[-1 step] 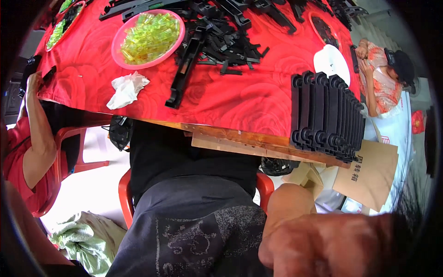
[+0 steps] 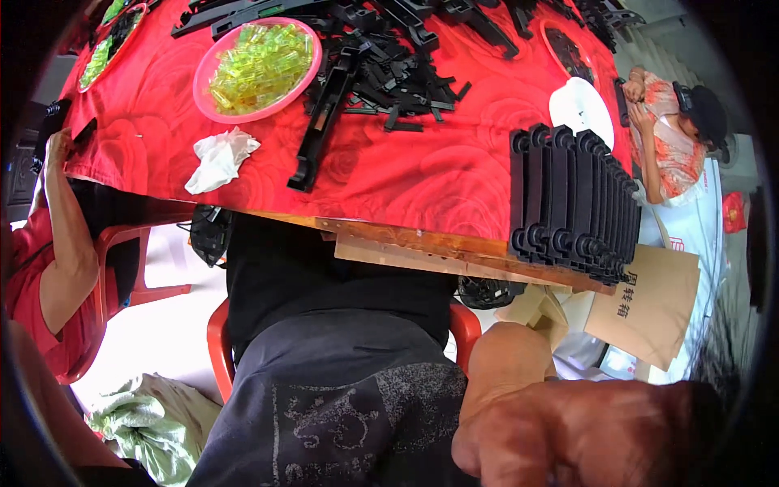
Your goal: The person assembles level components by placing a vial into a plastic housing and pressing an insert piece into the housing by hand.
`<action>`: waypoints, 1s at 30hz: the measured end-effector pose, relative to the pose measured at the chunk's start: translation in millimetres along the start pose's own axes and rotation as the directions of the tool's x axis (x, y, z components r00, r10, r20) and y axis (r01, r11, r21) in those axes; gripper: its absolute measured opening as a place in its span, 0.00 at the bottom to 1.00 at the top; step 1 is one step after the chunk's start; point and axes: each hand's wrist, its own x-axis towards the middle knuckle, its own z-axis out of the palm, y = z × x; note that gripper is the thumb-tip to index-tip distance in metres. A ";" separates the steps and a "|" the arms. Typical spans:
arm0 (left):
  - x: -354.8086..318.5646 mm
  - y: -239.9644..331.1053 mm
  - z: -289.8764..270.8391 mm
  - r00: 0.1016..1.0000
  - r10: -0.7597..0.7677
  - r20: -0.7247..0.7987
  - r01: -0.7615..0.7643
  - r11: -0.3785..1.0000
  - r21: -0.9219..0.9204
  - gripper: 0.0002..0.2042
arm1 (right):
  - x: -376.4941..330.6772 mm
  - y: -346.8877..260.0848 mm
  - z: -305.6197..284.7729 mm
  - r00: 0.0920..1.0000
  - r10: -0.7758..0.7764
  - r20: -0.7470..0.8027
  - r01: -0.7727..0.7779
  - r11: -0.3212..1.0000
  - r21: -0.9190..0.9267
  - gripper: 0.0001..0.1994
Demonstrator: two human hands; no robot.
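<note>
My right hand (image 2: 568, 430) is raised very close in the lower right. Its fingers look curled in, and whatever they may hold is hidden in shadow. Part of my left arm (image 2: 49, 398) shows at the lower left edge, with its hand out of view. On the red-covered table (image 2: 422, 174) in front of me stands a row of black plastic bars with rounded ends (image 2: 568, 195). A long black plastic part (image 2: 323, 122) lies near the middle, beside a heap of small black pieces (image 2: 402, 77). Neither hand touches these.
A pink bowl (image 2: 200, 89) holds clear yellow-green pieces; crumpled tissue (image 2: 221, 161) lies near it. A white bowl (image 2: 580, 105) stands behind the bars. Co-workers sit left (image 2: 69, 235) and right (image 2: 669, 142). Cardboard (image 2: 657, 308) and a sack (image 2: 154, 422) are beside my red chair (image 2: 219, 341).
The view has shifted very slightly. My right hand has moved a little and looks darker; the things on the table lie as before.
</note>
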 end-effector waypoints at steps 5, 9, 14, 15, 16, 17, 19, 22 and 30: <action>0.4 1.4 1.6 0.999 0.027 0.017 -0.027 1.000 0.010 0.20 | -5.2 -3.9 -2.4 0.999 0.044 0.023 -0.047 0.986 0.162 0.14; -1.6 -0.7 -12.7 0.998 0.047 0.037 -0.049 0.998 0.042 0.20 | -2.6 -4.1 -4.5 0.995 0.080 0.064 -0.095 0.947 0.305 0.14; -2.9 3.3 -18.5 0.996 0.070 0.057 -0.073 0.996 0.054 0.21 | -15.9 -3.4 2.1 0.988 0.118 0.100 -0.151 0.878 0.454 0.14; -2.4 4.0 -19.0 0.995 0.075 0.062 -0.079 0.995 0.054 0.21 | -19.8 -4.7 3.5 0.987 0.124 0.106 -0.160 0.861 0.482 0.14; -2.0 4.2 -20.7 0.995 0.080 0.067 -0.084 0.995 0.059 0.21 | -9.8 -4.7 -0.7 0.985 0.130 0.117 -0.171 0.842 0.511 0.14; -1.7 4.5 -22.3 0.994 0.086 0.071 -0.090 0.994 0.063 0.21 | -9.3 -5.5 -1.6 0.983 0.135 0.127 -0.182 0.822 0.539 0.14; -1.3 4.7 -24.6 0.992 0.097 0.079 -0.102 0.992 0.070 0.21 | -12.6 -7.0 -1.7 0.979 0.145 0.146 -0.204 0.780 0.591 0.14; 3.6 4.3 -34.1 0.990 0.106 0.098 -0.115 0.989 0.091 0.22 | -3.9 -9.3 -5.8 0.970 0.162 0.184 -0.244 0.701 0.670 0.14; 33.8 53.1 -56.1 0.843 0.437 0.314 -0.535 0.736 0.414 0.22 | -38.0 -19.3 5.5 0.947 0.176 0.267 -0.320 0.489 0.812 0.14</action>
